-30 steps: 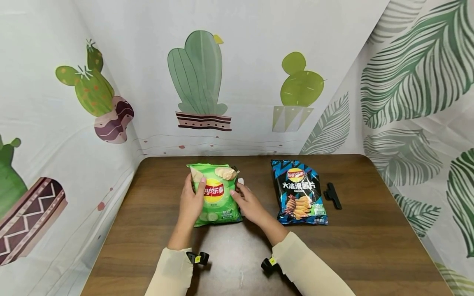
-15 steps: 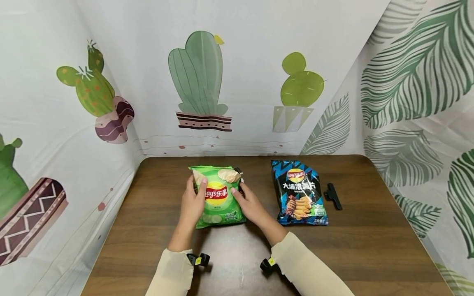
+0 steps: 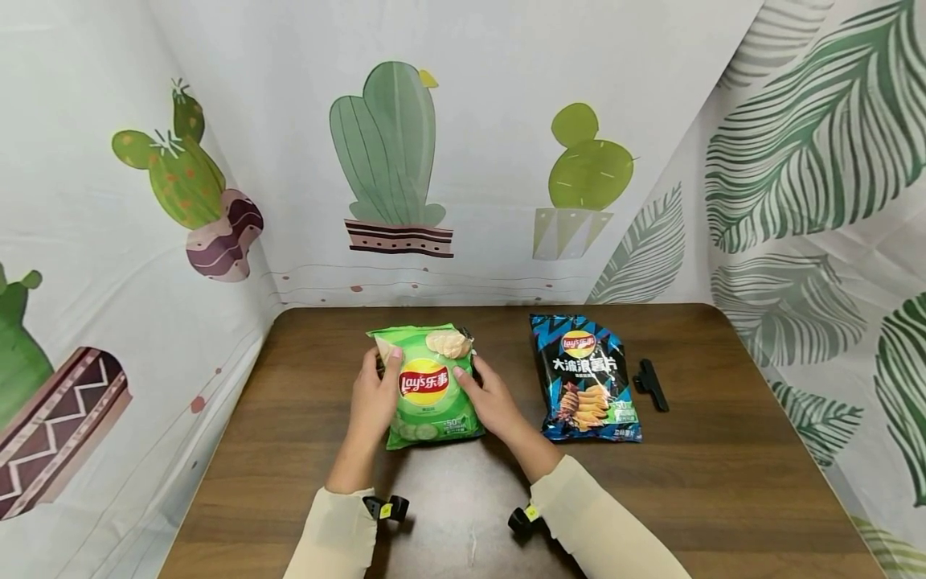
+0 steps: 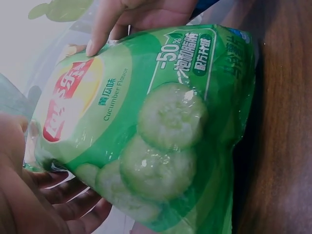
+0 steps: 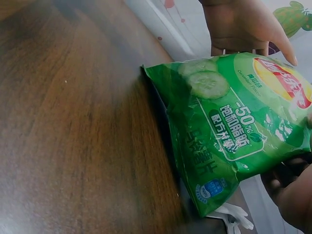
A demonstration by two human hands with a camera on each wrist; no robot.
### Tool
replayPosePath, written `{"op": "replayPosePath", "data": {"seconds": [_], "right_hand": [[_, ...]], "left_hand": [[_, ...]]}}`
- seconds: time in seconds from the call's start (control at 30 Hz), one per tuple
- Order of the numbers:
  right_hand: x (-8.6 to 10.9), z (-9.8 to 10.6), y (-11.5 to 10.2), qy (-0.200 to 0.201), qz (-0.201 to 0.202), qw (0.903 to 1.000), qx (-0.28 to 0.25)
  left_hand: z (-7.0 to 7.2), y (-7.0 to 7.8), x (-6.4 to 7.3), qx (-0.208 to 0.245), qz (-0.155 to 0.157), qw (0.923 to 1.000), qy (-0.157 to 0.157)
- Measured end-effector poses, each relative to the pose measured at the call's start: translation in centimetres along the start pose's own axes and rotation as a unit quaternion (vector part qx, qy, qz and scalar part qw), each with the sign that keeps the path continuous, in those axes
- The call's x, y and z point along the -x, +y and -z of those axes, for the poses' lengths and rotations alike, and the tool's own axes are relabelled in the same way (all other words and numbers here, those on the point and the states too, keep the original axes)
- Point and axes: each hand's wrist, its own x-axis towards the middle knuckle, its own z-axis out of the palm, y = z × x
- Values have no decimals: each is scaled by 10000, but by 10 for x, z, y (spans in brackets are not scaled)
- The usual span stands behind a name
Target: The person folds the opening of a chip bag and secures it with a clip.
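Observation:
Both hands hold a green Lay's cucumber-flavor chip bag (image 3: 423, 414) by its sides, its printed front facing up. The left hand (image 3: 372, 396) grips the left side, thumb on the front and fingers behind, as the left wrist view shows. On the opposite side, the right hand (image 3: 497, 400) grips with its thumb on the front too. In the right wrist view, the bag (image 5: 224, 112) leans with its lower edge near the tabletop. Part of a white, clip-like thing (image 5: 234, 217) shows beyond its bottom corner. A small dark bit at the bag's upper right corner is unclear.
A blue and black Lay's chip bag (image 3: 587, 386) lies flat to the right of the hands. Beside it is a black clip (image 3: 651, 384). The brown wooden table (image 3: 289, 450) ends at a printed cloth backdrop (image 3: 492, 145).
The green chip bag has shifted slightly right and toward the person, held by both hands throughout. The white thing beside it a second ago is now hidden in the head view.

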Motion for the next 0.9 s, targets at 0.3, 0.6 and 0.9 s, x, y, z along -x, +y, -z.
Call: {"op": "replayPosePath", "data": {"seconds": [0.3, 0.6, 0.9], "right_hand": [[-1, 1, 2, -39, 11, 9990, -443], [-2, 0, 4, 101, -118, 9970, -763], [1, 0, 2, 106, -9, 9962, -861]], "left_hand": [[3, 2, -1, 344, -313, 9988, 135], [2, 14, 0, 1302, -1129, 9726, 1561], [6, 34, 2, 993, -1857, 9625, 1711]]}}
